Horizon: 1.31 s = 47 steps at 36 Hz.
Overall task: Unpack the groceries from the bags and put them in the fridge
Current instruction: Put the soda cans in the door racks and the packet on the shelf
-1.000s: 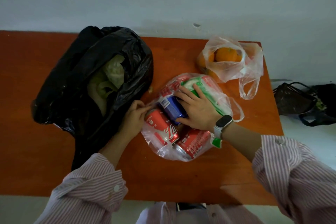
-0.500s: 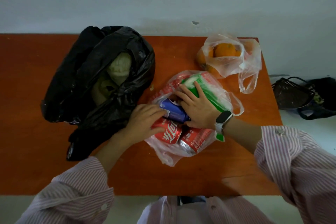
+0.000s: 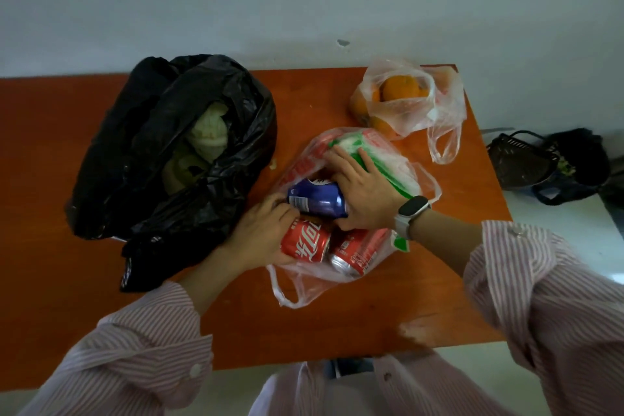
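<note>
A clear plastic bag [image 3: 305, 284] of drink cans lies in the middle of the orange table [image 3: 337, 324]. My left hand [image 3: 261, 236] grips a red cola can [image 3: 305, 243] at the bag's mouth, its fingertips against a blue can [image 3: 317, 197]. My right hand [image 3: 366, 192] holds the blue can from the right, thumb under it, fingers spread over the green cans [image 3: 388, 164] behind. A second red can [image 3: 354, 255] lies beside the first.
A black bag [image 3: 162, 159] holding pale cabbage [image 3: 207, 135] fills the table's left. A clear bag of oranges [image 3: 405, 98] sits at the back right corner. Off the table to the right, a dark basket [image 3: 520, 159] and dark bag rest on the floor.
My left hand has gone from the bag's edge onto the red can. The blue can has risen above the others in my right hand.
</note>
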Each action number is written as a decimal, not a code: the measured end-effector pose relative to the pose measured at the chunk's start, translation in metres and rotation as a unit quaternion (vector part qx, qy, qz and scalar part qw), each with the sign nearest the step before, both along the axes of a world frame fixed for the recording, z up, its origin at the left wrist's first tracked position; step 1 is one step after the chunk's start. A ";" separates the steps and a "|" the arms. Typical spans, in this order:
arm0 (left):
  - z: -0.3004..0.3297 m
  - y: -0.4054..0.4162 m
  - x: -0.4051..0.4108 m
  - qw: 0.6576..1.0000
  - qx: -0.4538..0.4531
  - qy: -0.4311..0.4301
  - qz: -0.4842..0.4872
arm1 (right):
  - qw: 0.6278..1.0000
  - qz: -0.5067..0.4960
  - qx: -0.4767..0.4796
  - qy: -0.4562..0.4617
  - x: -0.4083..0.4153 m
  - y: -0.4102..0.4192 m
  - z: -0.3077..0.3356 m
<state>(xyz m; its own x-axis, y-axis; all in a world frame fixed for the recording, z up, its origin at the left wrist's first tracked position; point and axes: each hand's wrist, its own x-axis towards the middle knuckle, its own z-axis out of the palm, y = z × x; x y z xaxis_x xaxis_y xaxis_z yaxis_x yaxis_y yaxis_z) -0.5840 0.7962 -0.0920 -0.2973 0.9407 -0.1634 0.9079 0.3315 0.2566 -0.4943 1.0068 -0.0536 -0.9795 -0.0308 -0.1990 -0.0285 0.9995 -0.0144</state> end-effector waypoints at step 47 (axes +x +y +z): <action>0.186 0.092 0.725 0.745 0.036 -0.605 -0.280 | 0.351 -0.680 -0.192 0.615 0.792 -0.232 0.164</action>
